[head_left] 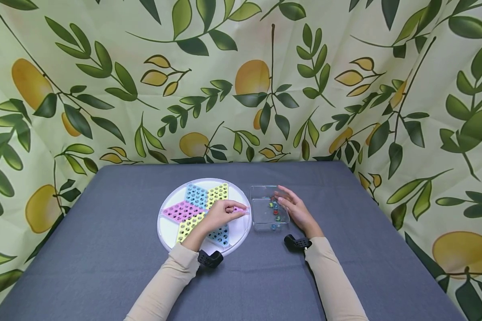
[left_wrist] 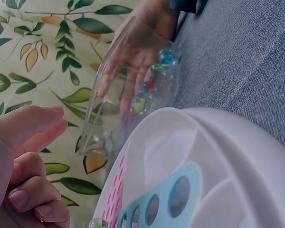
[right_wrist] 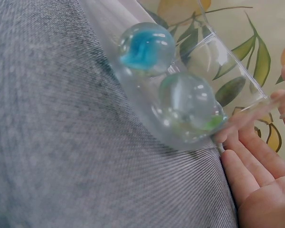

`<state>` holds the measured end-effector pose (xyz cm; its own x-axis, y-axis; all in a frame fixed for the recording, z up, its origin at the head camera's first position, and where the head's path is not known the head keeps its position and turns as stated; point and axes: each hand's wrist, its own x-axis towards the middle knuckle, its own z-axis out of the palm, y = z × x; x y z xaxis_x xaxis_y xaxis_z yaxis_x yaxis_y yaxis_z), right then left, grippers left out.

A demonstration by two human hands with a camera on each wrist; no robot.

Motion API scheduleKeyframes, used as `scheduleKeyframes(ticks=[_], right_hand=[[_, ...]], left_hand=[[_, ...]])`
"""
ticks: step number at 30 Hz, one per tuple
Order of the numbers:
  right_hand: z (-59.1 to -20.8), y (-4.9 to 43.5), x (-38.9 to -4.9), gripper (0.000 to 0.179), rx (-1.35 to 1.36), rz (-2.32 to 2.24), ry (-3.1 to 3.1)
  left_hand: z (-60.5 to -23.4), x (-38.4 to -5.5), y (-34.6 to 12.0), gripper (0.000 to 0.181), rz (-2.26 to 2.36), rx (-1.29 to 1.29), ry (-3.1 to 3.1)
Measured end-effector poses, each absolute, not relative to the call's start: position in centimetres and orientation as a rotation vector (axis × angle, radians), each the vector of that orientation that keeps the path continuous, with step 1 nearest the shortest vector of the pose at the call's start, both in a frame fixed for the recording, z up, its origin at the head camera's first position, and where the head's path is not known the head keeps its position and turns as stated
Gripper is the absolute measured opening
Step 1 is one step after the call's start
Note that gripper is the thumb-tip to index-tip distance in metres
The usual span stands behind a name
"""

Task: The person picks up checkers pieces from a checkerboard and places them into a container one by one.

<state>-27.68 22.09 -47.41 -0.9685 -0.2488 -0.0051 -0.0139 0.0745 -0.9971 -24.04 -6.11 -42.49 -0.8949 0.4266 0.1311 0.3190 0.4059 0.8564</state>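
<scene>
My left hand [head_left: 222, 213] hovers over the right-hand pink point of a round white Chinese checkers board [head_left: 168, 229]. In the left wrist view its thumb [left_wrist: 35, 118] and forefinger lie close together, the other fingers folded in, with no marble showing between them. One marble [left_wrist: 99, 223] sits on the board near that hand. Beside the board stands a clear plastic box [head_left: 261, 224] with several glass marbles [head_left: 276, 212]. My right hand [head_left: 299, 211] rests along the box's right side, fingers fairly straight. A blue-swirled marble [right_wrist: 147, 49] is near the box wall.
A grey cloth [head_left: 116, 249] covers the table beneath the board and box. Behind and at the sides hangs a leaf-and-fruit patterned curtain [head_left: 209, 102]. Each wrist wears a black camera band [head_left: 210, 259].
</scene>
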Motion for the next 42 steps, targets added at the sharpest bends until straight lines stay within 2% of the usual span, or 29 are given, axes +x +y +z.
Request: scheduleKeyframes(ticks=[26, 42], right_hand=[[-47.3, 22.0, -27.6, 0.059, -0.282, -2.012, 2.17], [-47.4, 22.1, -27.7, 0.059, -0.268, -1.998, 2.174]], left_hand=[[-43.5, -25.0, -8.2, 0.024, 1.562, 0.545, 2.557], [-43.7, -25.5, -8.9, 0.024, 1.587, 0.344, 2.596]])
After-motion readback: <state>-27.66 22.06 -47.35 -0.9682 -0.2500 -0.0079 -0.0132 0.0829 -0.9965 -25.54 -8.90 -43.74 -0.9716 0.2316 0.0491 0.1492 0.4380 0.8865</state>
